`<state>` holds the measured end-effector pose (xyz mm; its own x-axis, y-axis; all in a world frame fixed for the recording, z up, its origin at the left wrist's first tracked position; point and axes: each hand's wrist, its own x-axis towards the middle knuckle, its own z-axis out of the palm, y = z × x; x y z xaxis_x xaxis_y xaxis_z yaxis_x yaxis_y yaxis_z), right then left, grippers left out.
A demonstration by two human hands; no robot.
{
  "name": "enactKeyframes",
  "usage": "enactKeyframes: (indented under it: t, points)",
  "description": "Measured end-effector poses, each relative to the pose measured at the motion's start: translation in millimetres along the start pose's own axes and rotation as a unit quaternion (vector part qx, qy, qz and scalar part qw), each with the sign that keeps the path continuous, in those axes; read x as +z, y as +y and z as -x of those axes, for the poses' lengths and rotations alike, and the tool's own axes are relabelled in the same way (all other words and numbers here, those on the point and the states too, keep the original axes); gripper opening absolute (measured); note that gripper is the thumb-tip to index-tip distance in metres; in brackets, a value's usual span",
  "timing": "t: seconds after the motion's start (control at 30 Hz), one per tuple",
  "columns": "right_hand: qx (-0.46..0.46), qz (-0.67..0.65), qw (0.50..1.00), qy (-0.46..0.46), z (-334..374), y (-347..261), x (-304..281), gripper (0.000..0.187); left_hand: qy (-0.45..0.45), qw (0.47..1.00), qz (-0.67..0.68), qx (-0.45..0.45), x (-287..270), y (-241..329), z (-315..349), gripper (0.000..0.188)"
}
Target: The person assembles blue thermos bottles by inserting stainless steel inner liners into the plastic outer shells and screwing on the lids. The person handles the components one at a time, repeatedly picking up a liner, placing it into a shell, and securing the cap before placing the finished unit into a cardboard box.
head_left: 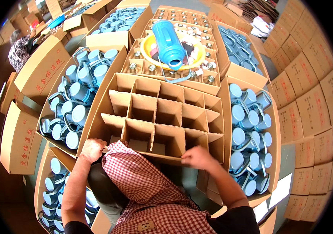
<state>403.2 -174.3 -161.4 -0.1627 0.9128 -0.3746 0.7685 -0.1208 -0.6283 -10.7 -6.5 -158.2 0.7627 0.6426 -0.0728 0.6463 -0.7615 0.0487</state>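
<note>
In front of me is a cardboard box (92,121) fitted with a grid of cardboard dividers (170,137). The cells that I can see into hold nothing. My left hand (92,150) is closed on the box's near left corner, its fingers curled over the edge. At the right part of the near edge, my right hand (199,157) has its fingers bent and pinched on the rim. Beyond the box, a blue plastic flask shell (168,41) lies tilted across a yellow basin (146,46), its open neck toward me. A pale blue strap handle (178,80) hangs beside it.
The basin rests on divided cartons of silvery glass flask liners (152,69). Open cartons of blue cup-like lids (78,91) with handles flank me, including one at right (238,136). Stacked cartons (308,95) line the right side. Another person (18,50) is far left.
</note>
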Motion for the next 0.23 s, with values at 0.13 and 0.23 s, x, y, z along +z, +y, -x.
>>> enactKeyframes:
  t: [0.13,0.23]
  points:
    - [0.082,-0.168,0.954,0.234,-28,-1,-64,0.013,0.011,0.999,0.008,-0.032,13,3,-2,0.006]
    - [0.155,-0.124,0.964,0.178,-88,61,-71,0.018,0.021,0.998,0.036,-0.047,28,1,-9,0.006]
